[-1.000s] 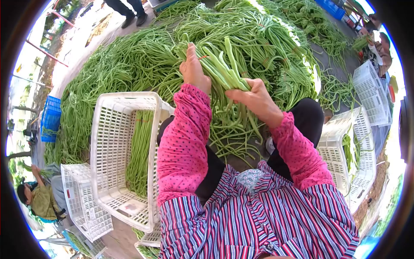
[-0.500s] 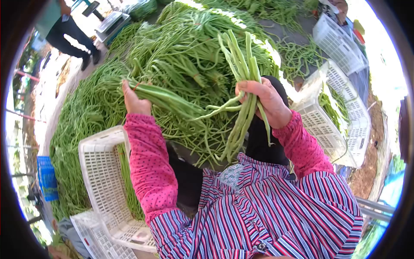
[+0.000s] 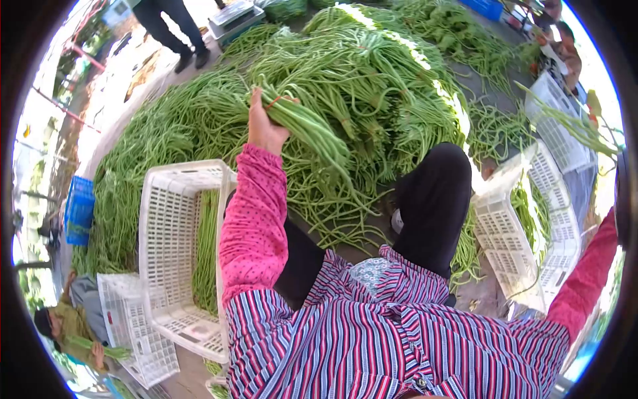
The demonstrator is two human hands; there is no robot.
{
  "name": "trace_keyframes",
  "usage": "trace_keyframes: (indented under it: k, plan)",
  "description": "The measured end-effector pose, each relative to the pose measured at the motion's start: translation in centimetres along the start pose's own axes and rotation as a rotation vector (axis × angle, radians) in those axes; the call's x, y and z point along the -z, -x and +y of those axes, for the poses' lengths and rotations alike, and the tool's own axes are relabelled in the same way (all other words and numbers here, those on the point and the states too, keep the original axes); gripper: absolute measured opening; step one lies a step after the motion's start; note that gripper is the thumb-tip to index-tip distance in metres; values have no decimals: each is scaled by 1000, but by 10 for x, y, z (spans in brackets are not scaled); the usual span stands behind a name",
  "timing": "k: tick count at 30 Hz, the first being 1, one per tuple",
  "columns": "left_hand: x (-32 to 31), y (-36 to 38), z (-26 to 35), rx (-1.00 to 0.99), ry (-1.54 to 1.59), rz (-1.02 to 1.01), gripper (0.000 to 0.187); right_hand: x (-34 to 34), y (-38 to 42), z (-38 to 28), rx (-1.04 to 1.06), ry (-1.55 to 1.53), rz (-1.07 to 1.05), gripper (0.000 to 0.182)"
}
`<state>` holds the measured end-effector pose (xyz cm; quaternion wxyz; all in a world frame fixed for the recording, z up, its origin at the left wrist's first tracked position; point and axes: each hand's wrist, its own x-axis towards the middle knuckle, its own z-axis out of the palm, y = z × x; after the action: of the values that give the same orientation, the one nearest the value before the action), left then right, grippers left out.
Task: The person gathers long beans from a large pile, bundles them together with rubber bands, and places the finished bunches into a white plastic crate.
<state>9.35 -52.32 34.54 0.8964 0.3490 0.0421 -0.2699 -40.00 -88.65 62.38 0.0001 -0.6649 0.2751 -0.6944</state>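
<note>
My left hand (image 3: 268, 126) is closed around a tied bundle of long green beans (image 3: 309, 133), with a red band near its top end. The bundle slants down to the right above the large bean heap (image 3: 345, 73). My right arm (image 3: 591, 272), in a pink sleeve, stretches to the far right edge, where the hand itself is out of sight. Several loose long beans (image 3: 575, 126) stick out from that edge, above the sleeve; what holds them is hidden.
A white crate (image 3: 166, 246) with beans stands left of my legs, another (image 3: 508, 256) to the right. An empty-looking crate (image 3: 551, 110) is behind it. A person (image 3: 73, 322) holds beans at lower left; another person's legs (image 3: 169, 26) and a scale (image 3: 232, 18) are at the top.
My right arm has swung far out to the right, taking the loose beans from in front of me. My left hand keeps its bundle. The view has shifted, and a person shows at lower left.
</note>
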Motion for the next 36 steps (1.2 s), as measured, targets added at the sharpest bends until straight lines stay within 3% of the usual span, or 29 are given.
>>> trace_keyframes:
  k: [2,4,6,8,10,13,15,17,20,21,23,27,29,30,32,34,36]
  plan:
    - [1,-3,2,81,122,-76,47,27,-6,63,-65,193,72,35]
    - [-5,4,6,130,184,-128,53,53,12,145,-248,444,-17,38]
    - [-12,12,9,158,195,-153,55,66,43,231,-461,778,-359,45]
    - [-14,14,8,174,193,-231,56,64,87,317,-326,1147,-1008,54]
    - [-25,21,12,174,183,-213,58,43,159,397,-103,999,-1084,46]
    - [-37,25,12,198,227,-133,58,-82,207,205,-118,478,-1150,36]
    - [-38,22,11,207,228,-117,57,-152,238,108,-165,-26,-1067,23]
    - [-33,12,10,194,217,-109,56,-192,251,-24,-111,-175,-1084,20]
    - [-17,3,13,292,307,-101,63,-228,280,-147,-35,-580,-1181,14]
    - [-18,3,12,224,263,-9,62,-236,289,-177,32,-655,-1229,14]
    - [-14,-2,11,220,271,2,60,-253,314,-214,55,-807,-1252,19]
    - [-18,3,13,205,254,-30,57,-276,345,-239,178,-729,-1223,19]
    - [-16,1,13,193,220,-10,56,-285,352,-236,-27,-894,-1333,17]
    - [-15,-1,12,193,222,-1,56,-286,352,-233,-31,-897,-1341,17]
    - [-20,0,16,184,182,24,56,-285,340,-233,-345,-1020,-1563,18]
    - [-18,-5,16,192,202,19,54,-282,330,-230,-439,-1099,-1683,21]
    - [-21,-4,18,159,236,43,52,-270,313,-227,-769,-1193,-1867,22]
